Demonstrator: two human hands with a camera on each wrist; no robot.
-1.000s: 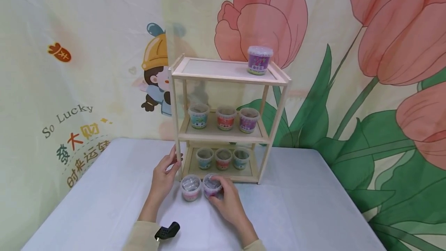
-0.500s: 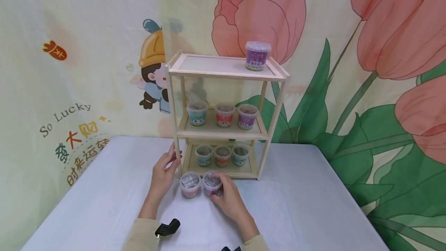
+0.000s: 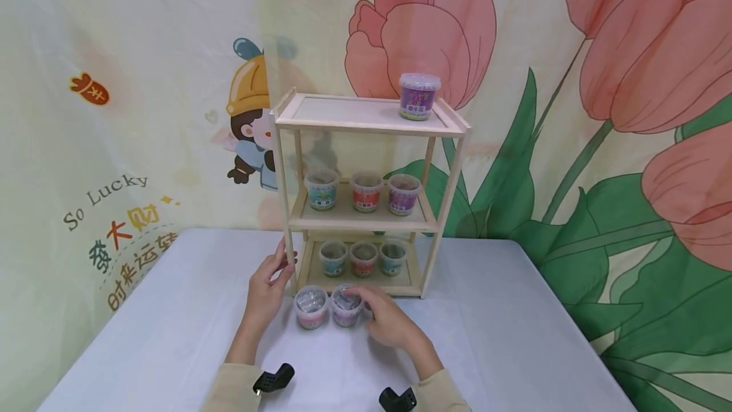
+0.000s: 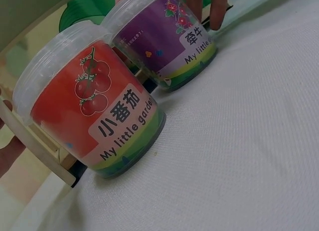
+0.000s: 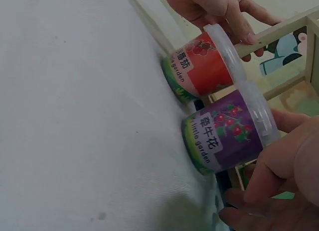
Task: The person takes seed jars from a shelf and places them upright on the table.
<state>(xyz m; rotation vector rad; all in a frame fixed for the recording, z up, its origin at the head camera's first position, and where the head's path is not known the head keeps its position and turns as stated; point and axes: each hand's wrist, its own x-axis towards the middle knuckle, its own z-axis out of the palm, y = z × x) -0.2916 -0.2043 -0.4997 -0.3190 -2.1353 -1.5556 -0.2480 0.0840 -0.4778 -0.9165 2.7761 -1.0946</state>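
My left hand [image 3: 266,285] grips the left front post of a small three-tier wooden shelf [image 3: 366,226], thumb and fingers on either side of the post. Two lidded plastic tubs stand upright on the white cloth before the shelf. The left one is a red tub [image 4: 99,101] with a tomato picture; beside it is a purple tub [image 5: 229,131] with a flower picture. My right hand [image 3: 391,320] is at the purple tub's right side, its index finger extended over the lid edge. Its thumb stands away from the tub's wall.
On the shelf's top tier stands another purple tub [image 3: 419,96]. The middle tier holds a blue tub [image 3: 322,189], a red one and a purple one. Three smaller-looking cups, including a red cup [image 3: 363,259], line the bottom tier. A flower-printed backdrop hangs behind.
My right hand has loosened from the purple tub and drawn slightly right, the thumb coming off its side. The left hand stays on the post, and both front tubs stay in place.
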